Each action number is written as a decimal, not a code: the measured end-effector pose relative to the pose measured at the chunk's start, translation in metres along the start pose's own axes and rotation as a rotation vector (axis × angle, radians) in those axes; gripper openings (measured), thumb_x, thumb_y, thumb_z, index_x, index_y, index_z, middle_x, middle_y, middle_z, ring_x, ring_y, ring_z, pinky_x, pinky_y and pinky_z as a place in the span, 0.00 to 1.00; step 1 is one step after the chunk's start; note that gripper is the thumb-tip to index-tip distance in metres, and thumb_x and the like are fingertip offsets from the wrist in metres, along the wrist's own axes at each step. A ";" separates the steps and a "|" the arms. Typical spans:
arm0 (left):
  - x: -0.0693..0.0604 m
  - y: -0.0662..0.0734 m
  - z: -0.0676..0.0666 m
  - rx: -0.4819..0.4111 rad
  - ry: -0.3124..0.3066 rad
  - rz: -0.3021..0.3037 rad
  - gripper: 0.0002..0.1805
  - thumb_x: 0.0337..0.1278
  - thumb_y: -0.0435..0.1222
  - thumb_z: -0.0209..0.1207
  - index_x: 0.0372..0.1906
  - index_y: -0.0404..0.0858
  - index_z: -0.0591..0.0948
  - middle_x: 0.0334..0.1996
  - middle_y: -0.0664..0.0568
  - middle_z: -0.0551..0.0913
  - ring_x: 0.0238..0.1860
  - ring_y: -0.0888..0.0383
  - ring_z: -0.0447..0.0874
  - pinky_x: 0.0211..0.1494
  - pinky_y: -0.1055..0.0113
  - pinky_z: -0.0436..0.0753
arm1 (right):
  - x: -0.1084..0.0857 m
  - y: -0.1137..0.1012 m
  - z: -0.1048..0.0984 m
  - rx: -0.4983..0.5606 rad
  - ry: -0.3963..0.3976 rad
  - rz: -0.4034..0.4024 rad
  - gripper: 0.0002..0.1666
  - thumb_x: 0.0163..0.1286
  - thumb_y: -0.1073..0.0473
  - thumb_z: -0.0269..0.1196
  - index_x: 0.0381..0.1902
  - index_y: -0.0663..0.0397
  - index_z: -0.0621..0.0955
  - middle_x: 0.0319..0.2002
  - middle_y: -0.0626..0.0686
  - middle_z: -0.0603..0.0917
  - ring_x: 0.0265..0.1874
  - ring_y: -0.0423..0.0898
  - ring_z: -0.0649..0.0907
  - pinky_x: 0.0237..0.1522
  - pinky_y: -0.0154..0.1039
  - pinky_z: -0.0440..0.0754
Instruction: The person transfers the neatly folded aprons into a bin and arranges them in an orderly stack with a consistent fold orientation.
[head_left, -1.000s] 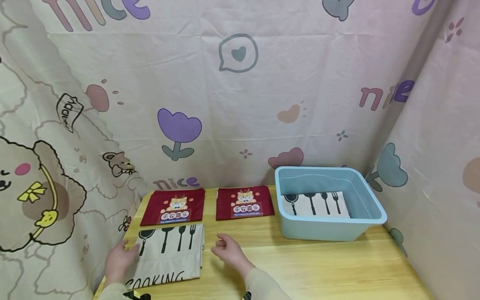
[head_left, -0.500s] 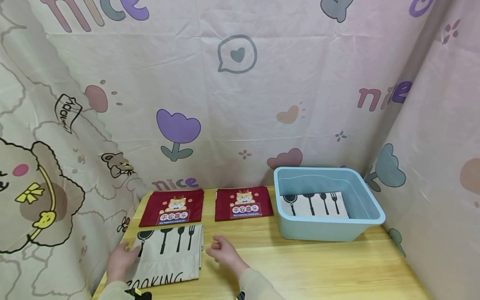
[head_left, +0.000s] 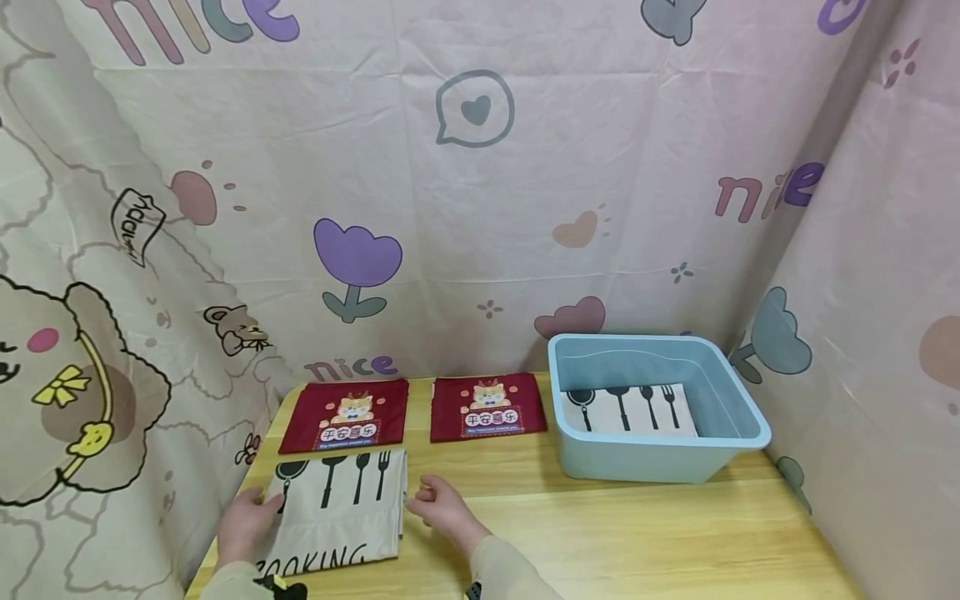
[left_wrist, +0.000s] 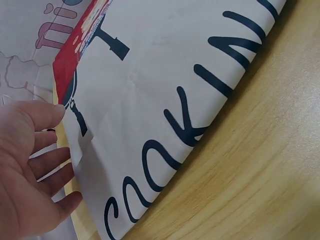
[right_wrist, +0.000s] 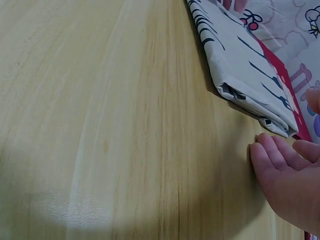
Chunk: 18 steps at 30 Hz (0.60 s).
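A folded white cloth (head_left: 337, 508) printed with black utensils and "COOKING" lies flat at the table's left front. At its left edge is the left hand (head_left: 246, 525); in the left wrist view the cloth (left_wrist: 135, 100) meets the fingertips of that hand (left_wrist: 30, 170), whose fingers are relaxed. The right hand (head_left: 447, 510) is just off the cloth's right edge. In the right wrist view the right hand (right_wrist: 290, 175) has loosely bent fingers, holding nothing, close to the layered folded edge of the cloth (right_wrist: 250, 75).
Two folded red cloths, one at the back left (head_left: 345, 417) and one beside it (head_left: 487, 408), lie on the wooden table (head_left: 637, 533). A light blue bin (head_left: 637, 458) stands at the right with a white utensil-print cloth (head_left: 633, 410) inside. Printed curtains (head_left: 480, 217) surround the table.
The right hand has moved left, closer to the white cloth's right edge. The left hand has shifted slightly right at the cloth's left edge. The cloths and bin look unmoved.
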<state>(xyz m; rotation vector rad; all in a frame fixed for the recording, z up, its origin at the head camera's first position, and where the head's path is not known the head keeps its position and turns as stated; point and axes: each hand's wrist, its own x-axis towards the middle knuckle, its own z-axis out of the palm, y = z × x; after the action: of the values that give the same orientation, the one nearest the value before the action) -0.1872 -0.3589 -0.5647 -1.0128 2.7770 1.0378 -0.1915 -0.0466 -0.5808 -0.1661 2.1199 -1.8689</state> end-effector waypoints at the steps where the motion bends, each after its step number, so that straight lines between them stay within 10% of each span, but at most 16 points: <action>1: 0.000 0.000 0.001 -0.004 0.000 -0.001 0.32 0.65 0.36 0.54 0.62 0.14 0.63 0.58 0.20 0.67 0.60 0.26 0.65 0.64 0.38 0.66 | 0.000 0.000 0.000 0.014 -0.003 0.004 0.34 0.65 0.64 0.66 0.63 0.76 0.69 0.50 0.67 0.81 0.49 0.60 0.82 0.46 0.51 0.84; 18: -0.001 0.004 0.009 -0.014 -0.009 -0.033 0.31 0.63 0.34 0.55 0.63 0.15 0.64 0.62 0.21 0.65 0.62 0.27 0.64 0.64 0.38 0.66 | 0.004 0.004 0.011 0.154 -0.032 0.063 0.33 0.66 0.66 0.64 0.64 0.80 0.66 0.50 0.65 0.81 0.48 0.57 0.83 0.47 0.50 0.84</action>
<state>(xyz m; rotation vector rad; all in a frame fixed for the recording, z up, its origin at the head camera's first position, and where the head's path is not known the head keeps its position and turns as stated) -0.1903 -0.3508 -0.5695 -1.0493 2.7400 1.0562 -0.1918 -0.0573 -0.5864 -0.0926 1.9286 -1.9692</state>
